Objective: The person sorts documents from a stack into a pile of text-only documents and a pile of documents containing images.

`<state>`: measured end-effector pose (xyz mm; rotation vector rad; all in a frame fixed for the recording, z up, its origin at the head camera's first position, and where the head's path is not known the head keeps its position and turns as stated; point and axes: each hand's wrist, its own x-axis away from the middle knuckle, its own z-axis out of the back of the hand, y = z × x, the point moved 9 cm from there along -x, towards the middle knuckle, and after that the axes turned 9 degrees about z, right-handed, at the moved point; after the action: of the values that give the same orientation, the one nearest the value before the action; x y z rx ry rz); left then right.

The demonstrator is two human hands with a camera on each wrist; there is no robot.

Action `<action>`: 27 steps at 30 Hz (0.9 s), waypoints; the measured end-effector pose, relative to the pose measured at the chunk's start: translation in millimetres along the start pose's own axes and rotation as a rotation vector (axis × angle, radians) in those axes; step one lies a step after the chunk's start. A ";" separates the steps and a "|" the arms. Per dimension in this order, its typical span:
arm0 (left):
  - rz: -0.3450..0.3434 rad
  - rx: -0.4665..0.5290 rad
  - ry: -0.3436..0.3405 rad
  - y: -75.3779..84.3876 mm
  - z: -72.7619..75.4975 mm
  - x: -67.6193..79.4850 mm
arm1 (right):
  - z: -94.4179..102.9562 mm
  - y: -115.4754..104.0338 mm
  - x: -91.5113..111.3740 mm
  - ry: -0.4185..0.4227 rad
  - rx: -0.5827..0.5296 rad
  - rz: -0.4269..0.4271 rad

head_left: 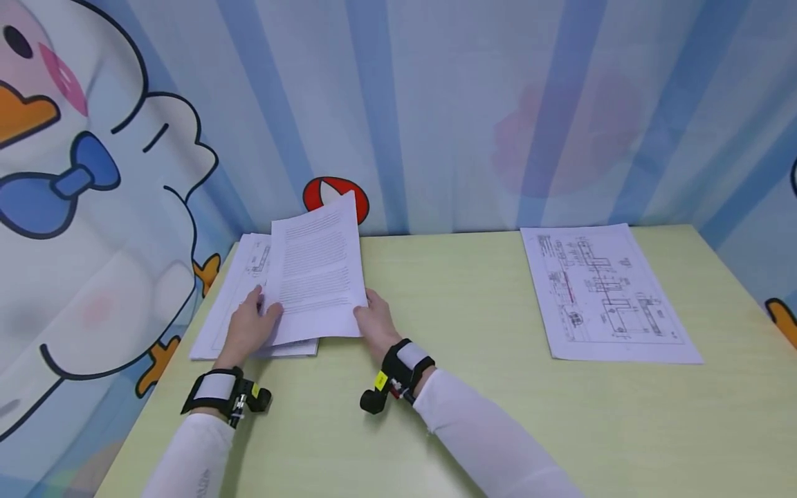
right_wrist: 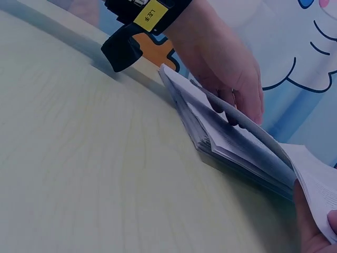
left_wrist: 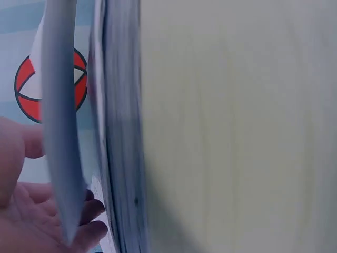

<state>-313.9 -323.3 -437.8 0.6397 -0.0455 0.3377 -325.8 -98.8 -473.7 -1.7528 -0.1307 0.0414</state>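
A sheet of paper printed with lines of text [head_left: 319,277] is lifted and tilted above a stack of papers [head_left: 214,328] at the table's left. My left hand [head_left: 248,326] pinches its left edge, thumb in front and fingers behind. At the lower right edge, my right hand [head_left: 378,324] grips the same sheet between thumb and fingers. In the right wrist view, the raised sheet bends away from the thick stack [right_wrist: 197,126] beneath it. The stack's top sheet bears a line drawing, partly hidden by the held sheet.
A sheet with a technical drawing [head_left: 607,297] lies at the right of the pale yellow table [head_left: 461,408]. Behind the table hangs a blue striped curtain [head_left: 436,117] with cartoon figures. Each wrist wears a black strap with a small camera.
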 end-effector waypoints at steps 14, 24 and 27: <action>0.203 0.670 -0.140 32.4 -32.4 -0.4 | 62.0 -41.9 1.7 0.011 -0.024 0.118; 0.038 0.704 -0.172 85.9 -58.1 13.5 | 125.2 -66.5 12.3 0.055 0.240 0.168; -0.006 0.664 -0.216 104.8 -67.3 22.6 | 146.2 -73.3 16.2 0.066 0.341 0.183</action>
<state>-330.5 -198.2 -428.0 1.3331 -0.1409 0.2739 -329.1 59.1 -428.2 -1.4188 0.0818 0.1315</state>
